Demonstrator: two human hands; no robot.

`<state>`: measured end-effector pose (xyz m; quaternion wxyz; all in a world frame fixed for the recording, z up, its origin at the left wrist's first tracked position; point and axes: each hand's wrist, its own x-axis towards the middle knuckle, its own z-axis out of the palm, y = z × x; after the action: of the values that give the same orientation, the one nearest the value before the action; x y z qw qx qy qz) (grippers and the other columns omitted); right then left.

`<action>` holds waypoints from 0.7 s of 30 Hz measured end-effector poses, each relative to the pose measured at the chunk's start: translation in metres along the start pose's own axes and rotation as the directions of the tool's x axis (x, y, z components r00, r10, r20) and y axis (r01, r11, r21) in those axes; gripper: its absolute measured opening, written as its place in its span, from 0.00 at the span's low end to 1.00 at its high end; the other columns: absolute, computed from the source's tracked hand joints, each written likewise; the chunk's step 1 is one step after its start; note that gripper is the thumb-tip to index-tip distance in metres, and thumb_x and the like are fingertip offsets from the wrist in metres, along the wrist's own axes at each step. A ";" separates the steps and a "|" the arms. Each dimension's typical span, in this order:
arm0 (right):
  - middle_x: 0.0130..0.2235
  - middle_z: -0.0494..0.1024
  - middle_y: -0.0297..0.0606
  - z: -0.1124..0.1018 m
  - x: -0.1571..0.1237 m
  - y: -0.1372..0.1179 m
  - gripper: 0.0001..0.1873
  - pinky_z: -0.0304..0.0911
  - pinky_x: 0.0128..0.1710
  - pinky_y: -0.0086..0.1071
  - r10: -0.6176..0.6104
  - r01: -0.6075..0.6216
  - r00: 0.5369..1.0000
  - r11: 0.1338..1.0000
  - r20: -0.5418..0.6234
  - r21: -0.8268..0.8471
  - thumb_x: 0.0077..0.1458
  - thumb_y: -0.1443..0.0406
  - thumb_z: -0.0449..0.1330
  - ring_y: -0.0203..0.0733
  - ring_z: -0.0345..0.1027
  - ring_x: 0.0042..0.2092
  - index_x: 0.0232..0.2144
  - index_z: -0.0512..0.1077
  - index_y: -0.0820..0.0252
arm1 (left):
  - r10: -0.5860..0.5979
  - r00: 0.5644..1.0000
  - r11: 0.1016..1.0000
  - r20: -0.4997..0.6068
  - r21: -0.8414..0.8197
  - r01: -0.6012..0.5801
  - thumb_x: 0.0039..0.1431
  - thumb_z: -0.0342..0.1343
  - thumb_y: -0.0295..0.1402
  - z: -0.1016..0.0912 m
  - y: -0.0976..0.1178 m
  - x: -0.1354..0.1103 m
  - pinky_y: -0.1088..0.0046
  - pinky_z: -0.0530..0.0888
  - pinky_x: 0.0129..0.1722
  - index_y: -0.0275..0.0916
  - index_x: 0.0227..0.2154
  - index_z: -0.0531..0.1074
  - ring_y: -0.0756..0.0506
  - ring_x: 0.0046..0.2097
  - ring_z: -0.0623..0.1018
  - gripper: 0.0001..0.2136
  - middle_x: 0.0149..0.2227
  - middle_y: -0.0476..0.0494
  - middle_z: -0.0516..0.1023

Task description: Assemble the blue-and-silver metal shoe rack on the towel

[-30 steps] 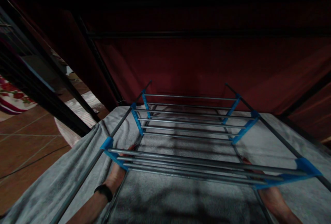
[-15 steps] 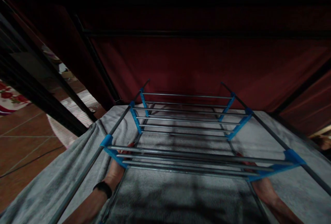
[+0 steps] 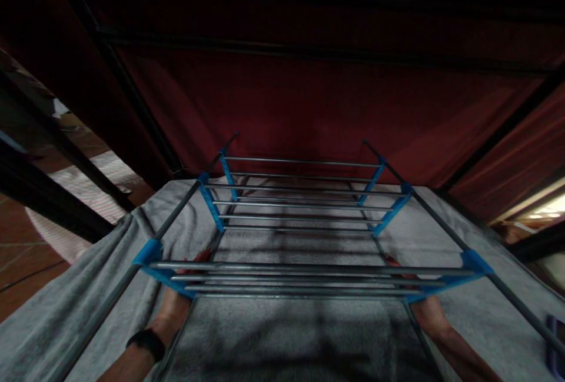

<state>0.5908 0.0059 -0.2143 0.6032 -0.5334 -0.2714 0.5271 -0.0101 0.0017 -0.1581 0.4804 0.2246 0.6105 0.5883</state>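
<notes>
A rack (image 3: 282, 267) of grey metal tubes with blue plastic brackets (image 3: 168, 276) lies on its side over a grey cloth. Around its lower left pole, just by the nearest blue bracket, my left hand (image 3: 177, 299) is closed, a dark band on the wrist. My right hand (image 3: 427, 310) is closed on the lower right pole beside the matching bracket (image 3: 457, 282). The tubes in front partly hide the fingers of both hands. Two more sets of crossbars sit farther along, and the far pole ends point at the dark red cloth.
The grey blanket (image 3: 289, 329) lies under the rack. Dark red fabric (image 3: 309, 105) on a black metal frame (image 3: 498, 129) closes off the back. At left are black posts (image 3: 66, 152), a striped cloth (image 3: 57, 217) and tiled floor. A purple-edged object (image 3: 554, 341) shows at lower right.
The view has turned a little to the right, so the rack and both hands appear farther left. The hands keep their places on the poles.
</notes>
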 end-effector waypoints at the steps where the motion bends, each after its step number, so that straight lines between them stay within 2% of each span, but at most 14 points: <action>1: 0.50 0.81 0.36 0.001 -0.001 -0.001 0.18 0.55 0.65 0.43 0.003 -0.003 1.000 1.000 -0.002 0.013 0.37 0.52 0.68 0.56 0.65 0.63 0.34 0.83 0.48 | -0.008 1.000 1.000 0.002 -0.010 0.008 0.48 0.59 0.58 0.000 0.000 0.000 0.58 0.68 0.64 0.40 0.43 0.80 0.35 0.61 0.73 0.28 0.51 0.42 0.82; 4: 0.50 0.81 0.36 0.006 -0.002 -0.004 0.20 0.61 0.63 0.46 0.021 -0.019 0.999 0.998 -0.039 0.053 0.33 0.53 0.69 0.59 0.69 0.59 0.34 0.82 0.47 | -0.025 1.000 0.999 0.011 -0.039 0.025 0.47 0.61 0.54 0.000 -0.001 0.002 0.59 0.68 0.64 0.40 0.42 0.80 0.35 0.61 0.73 0.26 0.50 0.43 0.82; 8: 0.52 0.81 0.36 0.009 -0.001 -0.007 0.24 0.65 0.60 0.49 0.047 -0.042 0.997 0.996 -0.056 0.082 0.29 0.54 0.69 0.61 0.72 0.56 0.36 0.82 0.46 | 0.007 1.000 0.998 -0.006 -0.055 -0.008 0.45 0.63 0.51 0.003 0.000 0.001 0.58 0.74 0.58 0.38 0.40 0.80 0.33 0.57 0.76 0.25 0.46 0.40 0.84; 12: 0.52 0.81 0.35 0.004 0.001 -0.004 0.19 0.63 0.61 0.50 0.040 -0.038 0.999 0.997 -0.024 0.064 0.33 0.55 0.69 0.61 0.70 0.58 0.33 0.82 0.47 | 0.025 1.000 0.995 0.019 -0.093 -0.023 0.41 0.67 0.48 0.008 0.006 -0.005 0.56 0.78 0.51 0.36 0.40 0.79 0.32 0.52 0.79 0.25 0.42 0.40 0.84; 15: 0.48 0.83 0.34 -0.004 0.003 -0.001 0.17 0.56 0.64 0.46 0.005 -0.005 1.000 1.000 -0.019 0.020 0.34 0.54 0.70 0.58 0.68 0.61 0.32 0.83 0.45 | 0.041 0.998 0.992 0.045 -0.118 -0.035 0.40 0.67 0.50 0.008 0.005 -0.004 0.55 0.78 0.51 0.35 0.41 0.79 0.30 0.53 0.79 0.28 0.42 0.38 0.84; 18: 0.43 0.84 0.32 -0.012 0.006 0.001 0.16 0.51 0.64 0.44 -0.001 0.000 0.999 1.000 -0.040 -0.023 0.36 0.51 0.70 0.57 0.67 0.61 0.31 0.82 0.45 | 0.037 0.998 0.992 0.041 -0.118 -0.032 0.43 0.65 0.52 0.005 0.000 0.002 0.54 0.76 0.55 0.35 0.42 0.78 0.30 0.56 0.77 0.28 0.43 0.35 0.84; 21: 0.44 0.84 0.33 -0.017 0.009 0.000 0.14 0.56 0.61 0.45 0.013 -0.014 1.000 1.000 -0.001 -0.021 0.40 0.51 0.69 0.58 0.69 0.59 0.32 0.82 0.46 | 0.031 0.999 0.997 0.017 -0.075 -0.030 0.52 0.60 0.51 0.001 0.000 0.007 0.54 0.73 0.58 0.33 0.43 0.78 0.30 0.58 0.75 0.26 0.45 0.33 0.83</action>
<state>0.6082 0.0082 -0.2214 0.5941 -0.5419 -0.2731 0.5281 -0.0120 0.0082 -0.1598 0.4851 0.2210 0.5800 0.6159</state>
